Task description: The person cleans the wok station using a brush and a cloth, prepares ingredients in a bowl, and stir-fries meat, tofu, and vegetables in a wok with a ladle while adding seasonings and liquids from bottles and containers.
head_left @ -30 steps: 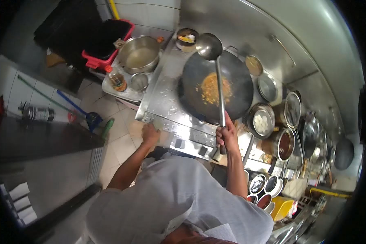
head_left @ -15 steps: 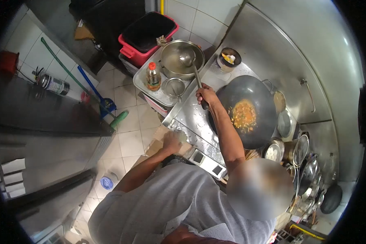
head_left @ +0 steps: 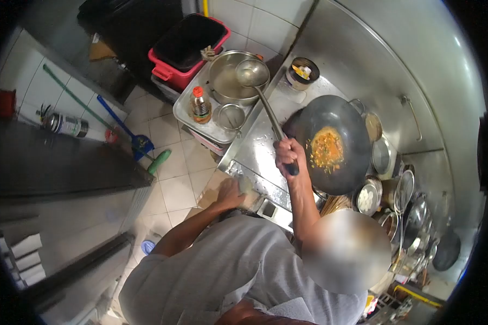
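Observation:
My right hand (head_left: 290, 154) is wrapped round the dark handle end of a long metal ladle (head_left: 272, 112). The ladle's bowl sits over the right side of a steel pot (head_left: 222, 68) holding cloudy liquid. Right of that hand, a black wok (head_left: 355, 143) contains chopped orange and yellow food (head_left: 326, 150) in its middle. My left hand (head_left: 231, 192) is low at the counter's front edge, near a pale greenish cloth-like thing (head_left: 245, 185); whether its fingers grip that thing is unclear.
A red-capped bottle (head_left: 201, 110) and small strainer (head_left: 230, 117) share a tray (head_left: 180, 112) left of the counter. Behind the wok stands a small pot (head_left: 302, 73). Bowls, pots and strainers (head_left: 403, 190) crowd the right side. A red-rimmed bin (head_left: 185, 49) stands at the back left.
My right hand has carried the ladle from above the wok leftward to the steel pot. Over the last half second, the ladle bowl has lifted out of the liquid. The view has shifted.

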### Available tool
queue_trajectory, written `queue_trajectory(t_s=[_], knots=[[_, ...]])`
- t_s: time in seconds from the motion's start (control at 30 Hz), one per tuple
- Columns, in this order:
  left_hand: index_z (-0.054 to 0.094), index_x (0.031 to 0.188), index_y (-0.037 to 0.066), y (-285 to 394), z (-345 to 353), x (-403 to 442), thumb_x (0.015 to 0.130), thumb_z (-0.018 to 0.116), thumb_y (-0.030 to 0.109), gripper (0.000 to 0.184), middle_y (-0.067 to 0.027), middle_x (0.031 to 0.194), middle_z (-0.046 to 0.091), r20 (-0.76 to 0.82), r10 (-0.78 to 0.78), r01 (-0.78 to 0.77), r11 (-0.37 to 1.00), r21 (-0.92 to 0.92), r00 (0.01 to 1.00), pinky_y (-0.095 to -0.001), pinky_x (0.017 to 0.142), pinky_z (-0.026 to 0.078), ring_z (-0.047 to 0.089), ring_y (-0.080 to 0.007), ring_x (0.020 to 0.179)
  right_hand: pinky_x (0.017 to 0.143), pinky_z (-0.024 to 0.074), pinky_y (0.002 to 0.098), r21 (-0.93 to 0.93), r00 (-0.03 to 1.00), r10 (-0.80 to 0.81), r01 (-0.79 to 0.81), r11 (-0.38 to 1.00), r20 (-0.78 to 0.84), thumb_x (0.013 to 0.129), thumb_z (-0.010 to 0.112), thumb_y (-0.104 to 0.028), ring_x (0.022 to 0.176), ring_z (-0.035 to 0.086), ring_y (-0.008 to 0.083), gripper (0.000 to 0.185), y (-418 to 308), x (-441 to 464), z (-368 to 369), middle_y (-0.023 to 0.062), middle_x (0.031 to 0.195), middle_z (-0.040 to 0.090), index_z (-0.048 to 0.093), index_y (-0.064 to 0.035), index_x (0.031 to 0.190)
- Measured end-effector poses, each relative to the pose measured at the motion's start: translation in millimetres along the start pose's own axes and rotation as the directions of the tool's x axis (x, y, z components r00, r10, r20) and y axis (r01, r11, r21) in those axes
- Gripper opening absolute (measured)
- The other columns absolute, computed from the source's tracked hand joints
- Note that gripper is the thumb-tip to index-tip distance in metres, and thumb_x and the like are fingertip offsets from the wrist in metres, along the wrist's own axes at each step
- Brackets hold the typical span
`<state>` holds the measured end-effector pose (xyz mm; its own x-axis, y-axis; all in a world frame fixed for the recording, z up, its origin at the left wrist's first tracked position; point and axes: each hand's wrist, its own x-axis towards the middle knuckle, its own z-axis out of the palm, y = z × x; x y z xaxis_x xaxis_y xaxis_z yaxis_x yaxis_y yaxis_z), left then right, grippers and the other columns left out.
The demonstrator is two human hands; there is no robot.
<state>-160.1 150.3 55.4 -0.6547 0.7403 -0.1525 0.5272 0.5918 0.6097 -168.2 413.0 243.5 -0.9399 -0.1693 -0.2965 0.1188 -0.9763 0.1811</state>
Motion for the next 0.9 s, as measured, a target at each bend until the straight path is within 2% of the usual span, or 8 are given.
queue_trajectory(t_s=[0.1, 0.17, 0.23, 0.37, 0.47, 0.57, 0.67, 0.9], knots=[[0.045, 0.13, -0.008, 10, -18, 1, 0.08, 0.067, 0.033, 0.069, -0.0311, 0.123, 0.051, 0.087, -0.002, 0.003, 1.0, -0.008, 0.996, -0.0538, 0.105, 0.035, 0.048, -0.0459, 0.118, 0.035, 0.0422, 0.0249, 0.015, 0.992, -0.116, 0.115, 0.993, 0.057, 0.096, 0.04, -0.011, 0.042, 0.045, 0.0051, 0.012, 16, -59, 0, 0.0017, 0.073, 0.049, 0.047, -0.0087, 0.086], [0.044, 0.132, -0.008, 8, -18, 2, 0.08, 0.067, 0.031, 0.069, -0.0309, 0.124, 0.051, 0.162, 0.016, -0.016, 1.0, -0.001, 0.987, -0.0538, 0.106, 0.034, 0.047, -0.0463, 0.119, 0.036, 0.0449, 0.0234, 0.004, 0.98, -0.198, 0.198, 0.98, 0.022, 0.098, 0.04, -0.012, 0.04, 0.046, 0.006, 0.018, 35, -102, 19, 0.0001, 0.064, 0.046, 0.053, -0.0018, 0.103], [0.043, 0.133, -0.009, -4, -6, 0, 0.081, 0.066, 0.029, 0.068, -0.0303, 0.125, 0.051, 0.093, 0.027, -0.03, 0.999, 0.031, 0.995, -0.0528, 0.107, 0.034, 0.046, -0.0461, 0.121, 0.035, 0.0438, 0.0247, 0.02, 0.97, -0.241, 0.241, 0.97, 0.003, 0.095, 0.042, -0.005, 0.04, 0.045, 0.0052, 0.039, 50, -143, 27, 0.0012, 0.072, 0.048, 0.054, -0.0144, 0.131], [0.041, 0.131, -0.01, -11, -4, 0, 0.08, 0.07, 0.035, 0.074, -0.0312, 0.129, 0.046, 0.137, -0.014, 0.023, 0.998, -0.067, 0.99, -0.0522, 0.109, 0.033, 0.041, -0.0456, 0.126, 0.037, 0.0482, 0.0276, -0.008, 0.898, -0.439, 0.439, 0.899, -0.02, 0.099, 0.038, -0.006, 0.041, 0.046, 0.0059, 0.042, 71, -209, 17, 0.0021, 0.072, 0.045, 0.047, -0.0122, 0.139], [0.04, 0.131, -0.009, -3, -12, -3, 0.078, 0.073, 0.035, 0.077, -0.0305, 0.129, 0.045, 0.1, -0.018, 0.021, 0.999, -0.032, 0.995, -0.0537, 0.108, 0.032, 0.04, -0.0454, 0.126, 0.035, 0.0458, 0.0267, -0.146, 0.822, -0.548, 0.53, 0.835, -0.154, 0.097, 0.04, -0.005, 0.041, 0.044, 0.0058, 0.046, 71, -239, 7, -0.0001, 0.067, 0.041, 0.044, -0.0134, 0.142], [0.04, 0.132, -0.007, 19, -25, -9, 0.078, 0.074, 0.031, 0.074, -0.029, 0.129, 0.044, -0.026, -0.072, 0.073, 0.997, 0.014, 0.997, -0.0554, 0.107, 0.031, 0.04, -0.045, 0.124, 0.034, 0.0416, 0.0258, -0.566, 0.649, -0.683, 0.44, 0.697, -0.337, 0.091, 0.045, -0.003, 0.04, 0.042, 0.0072, 0.06, 58, -257, -15, -0.0011, 0.064, 0.041, 0.036, -0.0154, 0.149], [0.045, 0.13, -0.003, 44, -27, 4, 0.081, 0.072, 0.025, 0.062, -0.0268, 0.127, 0.046, -0.238, 0.176, -0.187, 0.982, -0.023, 0.955, -0.0524, 0.105, 0.034, 0.043, -0.043, 0.122, 0.037, 0.0419, 0.028, -0.947, 0.464, -0.843, 0.029, 0.321, -0.271, 0.085, 0.043, 0.005, 0.042, 0.044, 0.0101, 0.08, 49, -264, -40, 0.0002, 0.062, 0.046, 0.015, -0.0091, 0.158], [0.063, 0.114, -0.003, 203, -14, 49, 0.086, 0.069, 0.017, 0.035, -0.021, 0.127, 0.057, -0.293, 0.527, -0.58, 0.803, -0.136, 0.798, -0.0483, 0.102, 0.041, 0.053, -0.0386, 0.117, 0.038, 0.042, 0.0277, -0.889, 0.556, -0.787, 0.171, 0.425, -0.269, 0.084, 0.045, 0.005, 0.042, 0.045, 0.011, 0.081, 39, -304, -84, 0.0005, 0.062, 0.049, 0.015, -0.0083, 0.158]])
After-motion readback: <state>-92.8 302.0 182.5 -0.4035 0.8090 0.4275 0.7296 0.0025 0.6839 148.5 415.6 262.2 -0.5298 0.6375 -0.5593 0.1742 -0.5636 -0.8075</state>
